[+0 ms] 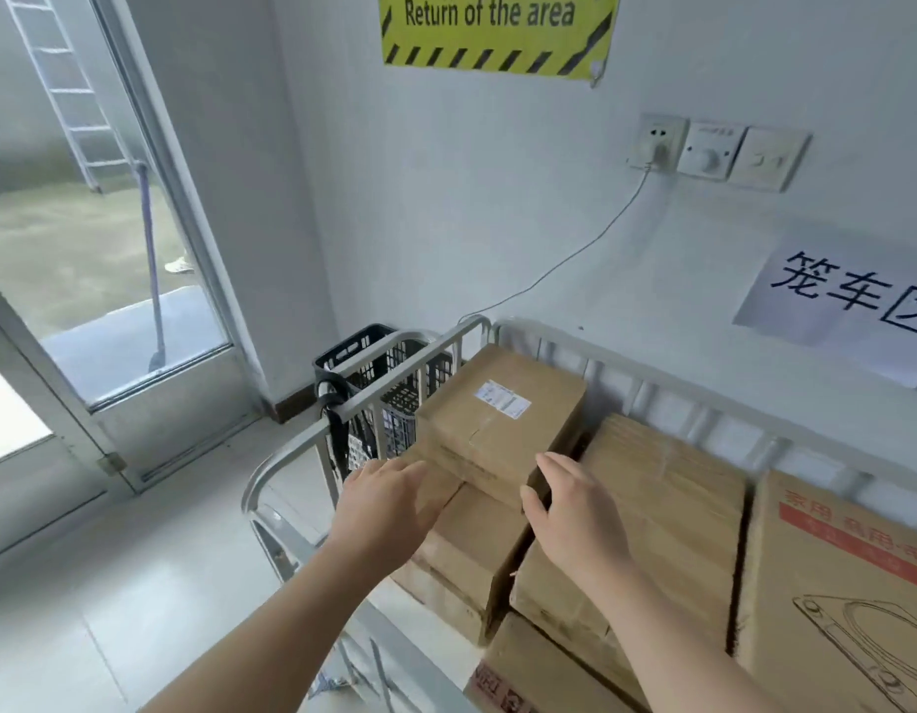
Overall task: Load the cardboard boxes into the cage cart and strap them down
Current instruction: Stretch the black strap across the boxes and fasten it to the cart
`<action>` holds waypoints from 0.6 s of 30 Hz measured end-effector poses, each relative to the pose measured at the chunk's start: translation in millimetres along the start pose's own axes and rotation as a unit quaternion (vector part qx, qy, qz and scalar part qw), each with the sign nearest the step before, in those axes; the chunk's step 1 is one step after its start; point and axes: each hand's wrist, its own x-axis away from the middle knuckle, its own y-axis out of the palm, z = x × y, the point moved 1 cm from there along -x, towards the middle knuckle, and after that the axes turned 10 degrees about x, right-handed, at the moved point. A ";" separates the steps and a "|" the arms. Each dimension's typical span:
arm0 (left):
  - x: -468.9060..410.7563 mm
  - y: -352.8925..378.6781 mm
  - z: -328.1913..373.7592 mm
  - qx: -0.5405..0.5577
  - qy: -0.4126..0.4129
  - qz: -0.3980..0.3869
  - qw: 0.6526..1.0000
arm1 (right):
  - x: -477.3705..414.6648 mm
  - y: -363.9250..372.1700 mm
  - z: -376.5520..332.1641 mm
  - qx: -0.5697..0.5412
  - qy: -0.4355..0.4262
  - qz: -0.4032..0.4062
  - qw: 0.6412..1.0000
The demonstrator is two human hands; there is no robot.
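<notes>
A grey metal cage cart (394, 373) stands against the white wall, with several cardboard boxes inside. The top box (497, 419), with a white label, sits on a lower box (471, 537) at the cart's left end. My left hand (384, 506) lies with straight fingers against the top box's near left corner. My right hand (569, 506) touches its near right corner, fingers relaxed. Right of it lie a wide plain box (667, 496) and a box printed in red (847, 584). A black strap (337, 429) hangs from the cart's left rail.
A black plastic crate (374, 352) stands behind the cart in the corner. A glass door (111, 223) is at the left, with a mop handle outside. A cable (574, 259) runs down the wall from a socket. Grey floor lies open at the lower left.
</notes>
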 end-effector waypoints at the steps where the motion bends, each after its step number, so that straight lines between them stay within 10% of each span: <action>1: -1.6 -6.7 -16.2 -0.005 -0.008 0.001 1.000 | -5.7 4.2 -14.0 -0.002 -0.002 -0.004 1.000; 18: -104.9 -15.4 -179.6 -0.001 -0.128 -0.008 0.992 | -166.8 96.4 -123.4 -0.033 -0.056 -0.075 0.995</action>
